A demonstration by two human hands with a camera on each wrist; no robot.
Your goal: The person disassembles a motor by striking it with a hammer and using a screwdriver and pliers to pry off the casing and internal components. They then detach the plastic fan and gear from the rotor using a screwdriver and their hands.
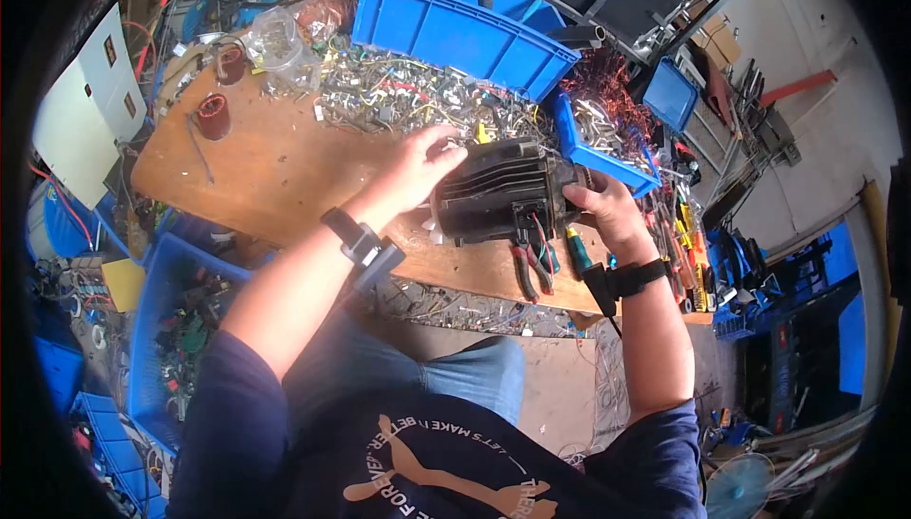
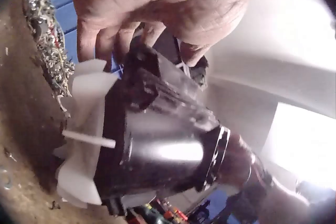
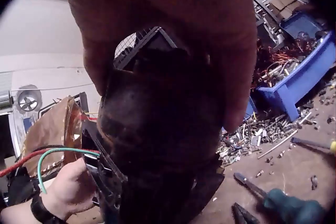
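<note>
Dark T-shirt (image 1: 446,462), chest print, seen upside down: "FOREVER" and "BETTER" curving round a leaping-cat logo; smaller line beside it, apparently "LET'S MAKE IT BETTER".

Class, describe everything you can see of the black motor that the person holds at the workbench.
The black motor has a dark, ribbed casing that looks like metal, glossy in the left wrist view. It lies on its side over the wooden workbench. A white plastic fan sits at one end, and red and green wires trail from it. The left hand grips one end with curled fingers; the right hand holds the other.
</note>
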